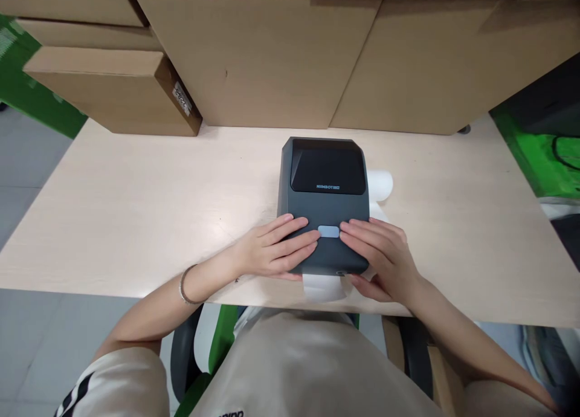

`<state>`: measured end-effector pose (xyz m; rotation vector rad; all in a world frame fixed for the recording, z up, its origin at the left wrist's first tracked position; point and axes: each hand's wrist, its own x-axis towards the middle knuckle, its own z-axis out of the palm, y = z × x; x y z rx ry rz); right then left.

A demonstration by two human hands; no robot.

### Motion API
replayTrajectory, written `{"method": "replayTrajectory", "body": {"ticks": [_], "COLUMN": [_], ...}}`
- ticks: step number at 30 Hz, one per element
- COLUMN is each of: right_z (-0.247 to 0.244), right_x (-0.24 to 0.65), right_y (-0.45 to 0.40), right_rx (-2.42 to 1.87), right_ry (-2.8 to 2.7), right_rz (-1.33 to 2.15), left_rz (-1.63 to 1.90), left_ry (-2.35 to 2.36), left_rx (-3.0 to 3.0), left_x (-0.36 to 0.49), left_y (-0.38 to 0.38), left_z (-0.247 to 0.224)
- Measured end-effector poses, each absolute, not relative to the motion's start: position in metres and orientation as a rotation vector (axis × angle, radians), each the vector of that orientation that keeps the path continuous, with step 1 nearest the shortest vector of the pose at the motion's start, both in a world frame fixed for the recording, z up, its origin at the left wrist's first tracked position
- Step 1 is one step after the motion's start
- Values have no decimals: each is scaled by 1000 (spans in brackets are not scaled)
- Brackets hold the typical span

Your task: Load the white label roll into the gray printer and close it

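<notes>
Printer [328, 208], near the front edge of the table [181, 193], looks rigid and probably hefty, so cradle its lower sides; your left fingers [294, 243] and right fingers [368, 236] lie outstretched on top, clasping nothing.

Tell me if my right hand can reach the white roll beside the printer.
Probably yes: the white roll sticks out past the printer, ahead of your right hand, with only a white strip between.

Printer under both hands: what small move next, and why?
I'd probably slide the right hand slightly inward to press the blue button: that hand's fingers lie right beside it, the printer looks closed, and white paper sticks out at its near edge.
</notes>
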<state>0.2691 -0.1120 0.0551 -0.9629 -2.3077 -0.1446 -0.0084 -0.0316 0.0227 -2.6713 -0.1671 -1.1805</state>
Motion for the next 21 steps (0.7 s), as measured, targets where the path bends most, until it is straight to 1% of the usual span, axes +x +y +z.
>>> {"method": "replayTrajectory", "body": {"ticks": [4, 9, 12, 14, 18, 21], "right_z": [62, 73, 74, 74, 81, 98], "right_x": [263, 257, 258, 261, 273, 288], "right_y": [-112, -113, -111, -111, -113, -113], "right_rx": [-1026, -1051, -1039, -1018, -915, -850], "right_ry": [-2341, -2357, -2408, -2449, -2470, -2369], "right_rz": [-248, -170, -139, -185, -406, -600], "left_rz": [-1092, -1006, -1013, -1075, -1283, -1717], "left_ry": [-233, -329, -331, -293, -230, -318], "left_rx": [-2711, -2710, -2713, -2712, -2673, -2537], "left_x": [-8, -5, -6, -9, -18, -21], "left_y": [-37, -46, -45, -41, -33, -28], "left_z": [30, 37, 36, 29, 0, -18]}}
